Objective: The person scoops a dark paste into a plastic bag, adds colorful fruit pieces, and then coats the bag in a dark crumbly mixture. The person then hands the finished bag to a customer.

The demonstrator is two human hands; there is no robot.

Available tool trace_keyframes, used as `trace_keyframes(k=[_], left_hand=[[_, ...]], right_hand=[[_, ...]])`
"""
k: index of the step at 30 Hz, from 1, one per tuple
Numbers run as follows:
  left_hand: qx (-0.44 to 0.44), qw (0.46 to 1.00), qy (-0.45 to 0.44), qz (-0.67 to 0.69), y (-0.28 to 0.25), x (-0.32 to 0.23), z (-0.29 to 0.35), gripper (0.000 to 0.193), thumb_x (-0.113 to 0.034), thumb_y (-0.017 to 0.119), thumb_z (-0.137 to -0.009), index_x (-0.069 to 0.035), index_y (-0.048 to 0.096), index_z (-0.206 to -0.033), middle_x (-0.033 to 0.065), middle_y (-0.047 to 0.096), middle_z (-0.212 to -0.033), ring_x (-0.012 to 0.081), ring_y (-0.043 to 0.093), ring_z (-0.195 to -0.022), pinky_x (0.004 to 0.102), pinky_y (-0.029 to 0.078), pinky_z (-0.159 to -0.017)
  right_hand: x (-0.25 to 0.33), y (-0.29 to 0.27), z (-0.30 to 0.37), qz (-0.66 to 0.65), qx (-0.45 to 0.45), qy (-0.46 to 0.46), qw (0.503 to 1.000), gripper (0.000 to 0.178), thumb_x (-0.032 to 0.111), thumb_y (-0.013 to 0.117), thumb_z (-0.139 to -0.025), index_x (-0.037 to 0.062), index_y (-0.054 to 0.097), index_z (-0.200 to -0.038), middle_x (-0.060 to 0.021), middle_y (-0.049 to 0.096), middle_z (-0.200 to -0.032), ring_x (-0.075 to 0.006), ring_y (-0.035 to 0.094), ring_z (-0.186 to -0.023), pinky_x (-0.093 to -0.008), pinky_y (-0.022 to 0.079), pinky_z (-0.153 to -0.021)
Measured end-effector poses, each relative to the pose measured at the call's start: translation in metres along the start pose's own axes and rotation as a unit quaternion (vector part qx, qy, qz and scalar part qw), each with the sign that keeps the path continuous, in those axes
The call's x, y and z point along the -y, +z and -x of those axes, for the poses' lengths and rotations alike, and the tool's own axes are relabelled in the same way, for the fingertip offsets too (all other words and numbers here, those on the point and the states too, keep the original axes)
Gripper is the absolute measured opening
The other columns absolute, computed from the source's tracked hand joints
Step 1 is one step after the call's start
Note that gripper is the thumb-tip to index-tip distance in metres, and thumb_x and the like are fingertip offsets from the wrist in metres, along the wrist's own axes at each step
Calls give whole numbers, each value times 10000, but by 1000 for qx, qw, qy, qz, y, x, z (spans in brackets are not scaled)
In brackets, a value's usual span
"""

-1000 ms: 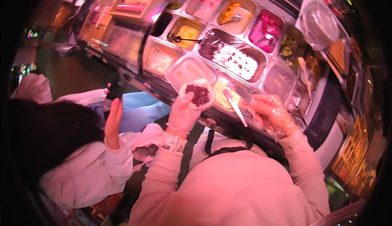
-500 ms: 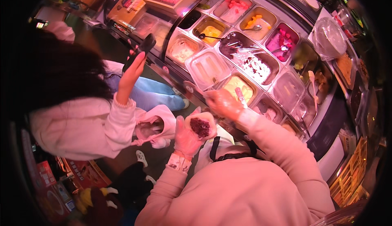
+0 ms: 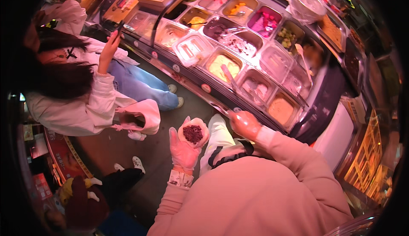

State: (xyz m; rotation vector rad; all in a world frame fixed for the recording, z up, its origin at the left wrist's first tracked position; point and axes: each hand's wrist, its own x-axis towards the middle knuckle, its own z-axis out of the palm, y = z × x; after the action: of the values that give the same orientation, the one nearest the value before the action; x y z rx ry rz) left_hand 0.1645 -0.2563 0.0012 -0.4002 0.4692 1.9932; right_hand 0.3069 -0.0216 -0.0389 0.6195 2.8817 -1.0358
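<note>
Pinkish light washes over a serving counter lined with steel tubs, where a worker's two gloved hands stand well apart. A second ago, the left hand was at the counter's edge beside a lidded white container; now it is drawn back over the grey floor, its pale round wrapper clear of the tubs and the dark crumbly filling exposed, face up. Its fingers cup the wrapper from below, the thumb spread to one side. The right hand, then above the tubs, is now just off the counter's front edge, its fingers curled near a slim pale strip; blur makes it impossible to tell whether they grip it.

On the counter, a pale utensil leans in a tub of creamy yellow filling, near a dark mixture partly under clear film. Magenta cubes fill another tub farther back, and a plastic-wrapped bowl sits at the far side. To the left, a person in a pale jacket stands by the counter, one hand raised
</note>
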Motion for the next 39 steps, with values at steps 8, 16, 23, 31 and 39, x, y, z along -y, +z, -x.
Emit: trace_keyframes(k=[8,16,23,31,39], left_hand=[[3,999,-45,15,47,32,-4,853,-589,656,-982,-50,372,-1578,175,526,-1397,351,520,-1240,461,482,-942],[78,993,-74,-44,77,48,-17,640,-468,656,-1020,5,454,-1402,164,590,-1241,272,568,-1082,393,488,-849],[115,976,-17,-182,68,52,-35,363,-303,643,-1058,12,515,-1188,143,612,-986,201,526,-731,296,405,-608],[49,977,-31,-207,56,32,-67,190,-99,608,-1028,43,583,-903,131,568,-803,209,522,-636,310,398,-561],[-35,978,-81,-188,75,-2,-109,251,-197,605,-1059,54,597,-1040,155,606,-926,231,575,-753,325,441,-622]], right_hand=[[-32,-73,176,-12,-51,126,991,115,45,608,-890,46,684,-976,-288,620,-730,-489,640,-678,-574,487,-589],[-35,-95,244,-3,-106,241,965,148,89,651,-922,32,712,-1045,-291,623,-757,-484,656,-742,-523,507,-611],[-8,-98,170,-101,-90,212,968,186,79,648,-936,25,698,-1107,-298,581,-733,-482,637,-701,-484,480,-579],[-30,-112,16,-77,-135,127,980,100,99,628,-958,37,682,-1014,-287,587,-791,-488,621,-742,-484,480,-608],[-143,-99,-180,62,-100,201,973,167,135,630,-925,20,724,-1003,-260,721,-909,-440,717,-823,-520,547,-732]])
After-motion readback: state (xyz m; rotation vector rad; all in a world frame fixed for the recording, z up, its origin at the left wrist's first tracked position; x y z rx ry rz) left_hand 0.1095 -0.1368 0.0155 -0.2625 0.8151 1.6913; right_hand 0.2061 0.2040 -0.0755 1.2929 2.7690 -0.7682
